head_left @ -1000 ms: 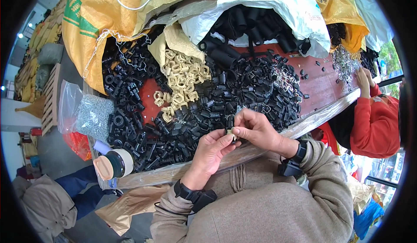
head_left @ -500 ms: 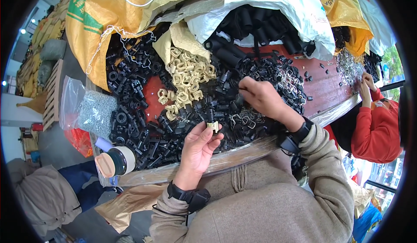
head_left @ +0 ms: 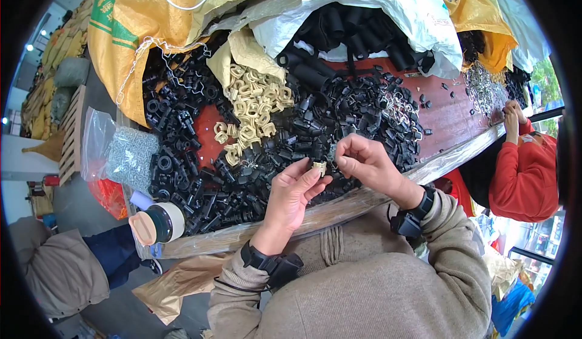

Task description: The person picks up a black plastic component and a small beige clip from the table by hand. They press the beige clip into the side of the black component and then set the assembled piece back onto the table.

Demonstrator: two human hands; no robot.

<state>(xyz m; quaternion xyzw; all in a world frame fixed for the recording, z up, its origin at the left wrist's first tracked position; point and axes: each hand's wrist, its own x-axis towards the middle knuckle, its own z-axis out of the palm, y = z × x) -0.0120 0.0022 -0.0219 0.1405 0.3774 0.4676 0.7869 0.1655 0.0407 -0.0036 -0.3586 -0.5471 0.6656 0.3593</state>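
Observation:
My left hand (head_left: 293, 195) pinches a small cream plastic part (head_left: 319, 168) between thumb and fingers, over the front of the table. Something black sits against that part, and I cannot make out how the two join. Just to its right is my right hand (head_left: 371, 168), its thumb and index finger closed together; whatever they hold is too small or hidden. Beneath and beyond both hands lies a wide heap of small black plastic parts (head_left: 351, 112). Similar cream parts (head_left: 251, 112) spill from a sack mouth, farther off and to the left.
Thin metal clips (head_left: 394, 112) lie among the black parts. A bag of small silvery pieces (head_left: 130, 157) and a jar with a pinkish lid (head_left: 159, 224) stand at the left edge. A white sack (head_left: 388, 6) holds black tubes. Someone in red (head_left: 524, 178) works at right.
My right hand has come back from the black heap toward me, close to my left hand. The left hand, still holding the cream part, has shifted slightly right and up.

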